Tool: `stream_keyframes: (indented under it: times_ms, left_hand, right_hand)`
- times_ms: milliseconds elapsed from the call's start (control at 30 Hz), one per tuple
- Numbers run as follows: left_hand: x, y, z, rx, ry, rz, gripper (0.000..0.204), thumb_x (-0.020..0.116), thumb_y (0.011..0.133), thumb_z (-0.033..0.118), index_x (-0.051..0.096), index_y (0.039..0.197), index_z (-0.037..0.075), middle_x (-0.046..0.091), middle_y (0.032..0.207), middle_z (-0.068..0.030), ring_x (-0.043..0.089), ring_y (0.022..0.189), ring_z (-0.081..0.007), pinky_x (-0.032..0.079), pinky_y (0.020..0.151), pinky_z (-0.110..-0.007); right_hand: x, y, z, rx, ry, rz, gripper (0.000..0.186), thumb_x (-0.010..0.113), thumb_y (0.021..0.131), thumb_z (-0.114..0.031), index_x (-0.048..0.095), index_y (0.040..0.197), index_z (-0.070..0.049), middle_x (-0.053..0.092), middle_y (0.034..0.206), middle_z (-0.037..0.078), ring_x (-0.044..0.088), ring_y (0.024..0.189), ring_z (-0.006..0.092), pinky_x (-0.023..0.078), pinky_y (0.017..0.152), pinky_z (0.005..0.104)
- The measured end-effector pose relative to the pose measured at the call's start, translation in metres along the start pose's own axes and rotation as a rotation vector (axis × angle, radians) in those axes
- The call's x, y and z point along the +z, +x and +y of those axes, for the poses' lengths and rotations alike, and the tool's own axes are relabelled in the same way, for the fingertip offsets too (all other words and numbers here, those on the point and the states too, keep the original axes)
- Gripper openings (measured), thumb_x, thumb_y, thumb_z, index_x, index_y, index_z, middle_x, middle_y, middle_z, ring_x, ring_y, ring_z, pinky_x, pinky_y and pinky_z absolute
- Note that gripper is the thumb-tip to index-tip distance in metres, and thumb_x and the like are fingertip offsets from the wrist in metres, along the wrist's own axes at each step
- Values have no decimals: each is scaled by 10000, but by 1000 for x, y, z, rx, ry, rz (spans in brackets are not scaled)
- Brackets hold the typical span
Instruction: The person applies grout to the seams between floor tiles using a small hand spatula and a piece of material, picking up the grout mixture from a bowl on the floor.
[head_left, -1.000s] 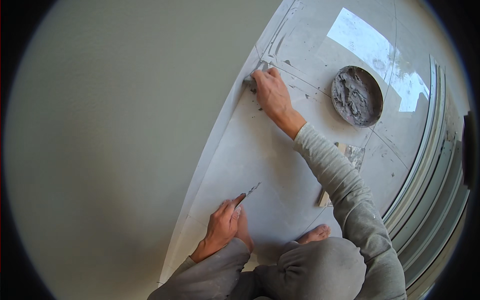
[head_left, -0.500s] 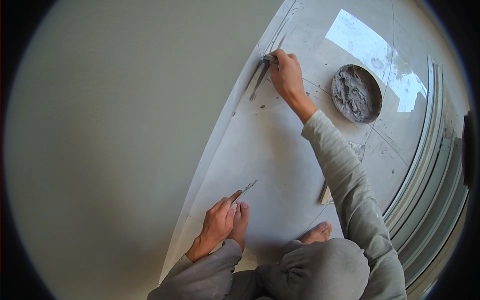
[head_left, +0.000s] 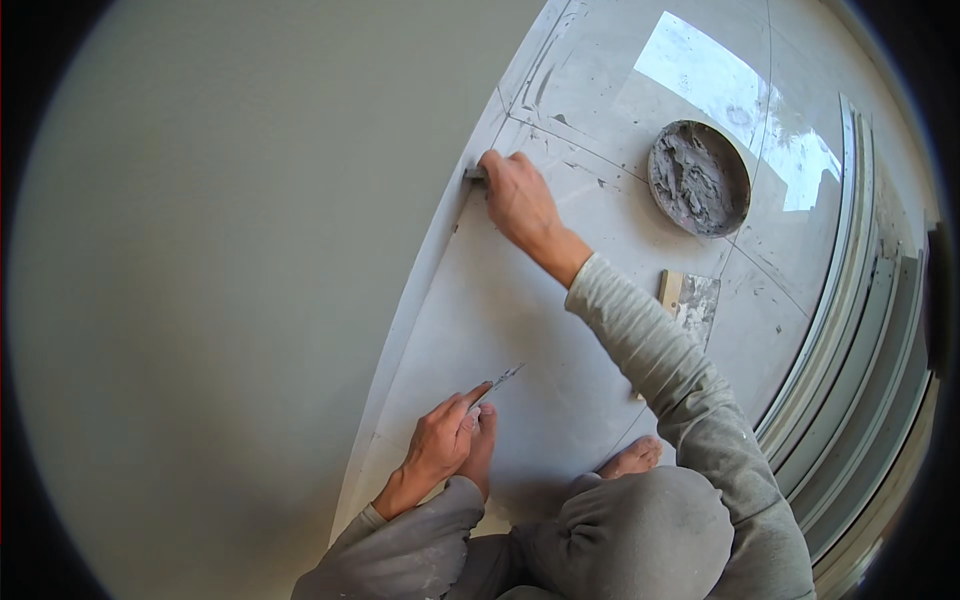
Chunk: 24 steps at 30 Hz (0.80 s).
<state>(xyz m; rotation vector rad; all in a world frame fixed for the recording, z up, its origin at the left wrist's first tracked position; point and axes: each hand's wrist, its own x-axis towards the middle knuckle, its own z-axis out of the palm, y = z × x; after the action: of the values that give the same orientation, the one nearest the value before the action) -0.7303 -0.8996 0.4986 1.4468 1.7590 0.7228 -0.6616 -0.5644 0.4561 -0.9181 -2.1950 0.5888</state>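
My right hand (head_left: 525, 205) is closed on a small flat grey scraper (head_left: 474, 174), its edge against the white skirting (head_left: 425, 270) where the wall meets the tiled floor. Most of that tool is hidden by my fingers. Lower down, above my left foot, my left hand (head_left: 437, 440) grips a thin putty knife (head_left: 508, 374); grey paste clings to its tip. A round bowl (head_left: 747, 190) of thick grey paste (head_left: 697, 180) stands on the floor to the right of my right hand.
A wide scraper (head_left: 697, 300) with a wooden edge lies partly behind my right forearm. Long metal rails (head_left: 850, 370) run along the right side. The plain grey-green wall (head_left: 220, 280) rises at the left. Grey smears (head_left: 545, 85) mark the far floor tiles.
My right hand has moved nearer along the skirting with the scraper. Most dark paste streaks around the tile joint are gone, with thin smears left. My left hand has hardly moved.
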Motion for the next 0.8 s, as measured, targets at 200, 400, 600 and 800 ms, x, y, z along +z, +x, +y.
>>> stream_keyframes:
  times_ms: [200, 400, 600, 800]
  left_hand:
    - [-26, -47, 18, 144, 18, -66, 405, 550, 979, 62, 627, 1376, 89, 693, 1079, -171, 681, 945, -386, 576, 825, -444]
    - [-64, -122, 15, 22, 28, -243, 372, 574, 984, 83, 629, 1352, 77, 695, 1093, -196, 669, 963, -421, 571, 837, -462]
    - [-77, -166, -38, -115, -33, -165, 312, 562, 1006, 88, 622, 1302, 15, 689, 1011, -232, 673, 909, -429, 551, 789, -453]
    - [-91, -164, -54, -46, -70, -46, 254, 549, 1007, 84, 643, 1223, -11, 673, 895, -224, 660, 832, -421, 534, 756, -445]
  right_hand:
    - [19, -93, -107, -11, 106, -143, 108, 529, 862, 22, 525, 968, -2, 653, 846, 189, 596, 920, 392, 511, 788, 487]
    - [30, -149, -173, 105, 283, -172, 182, 592, 844, 45, 578, 1015, -15, 662, 860, 184, 606, 898, 411, 522, 792, 491]
    - [34, -53, -115, 180, 32, 259, 185, 585, 850, 62, 603, 1023, -3, 660, 860, 223, 589, 901, 423, 501, 771, 504]
    - [90, -79, -149, 52, -36, 146, 164, 560, 815, 84, 534, 955, 1, 639, 839, 204, 584, 908, 404, 515, 776, 475]
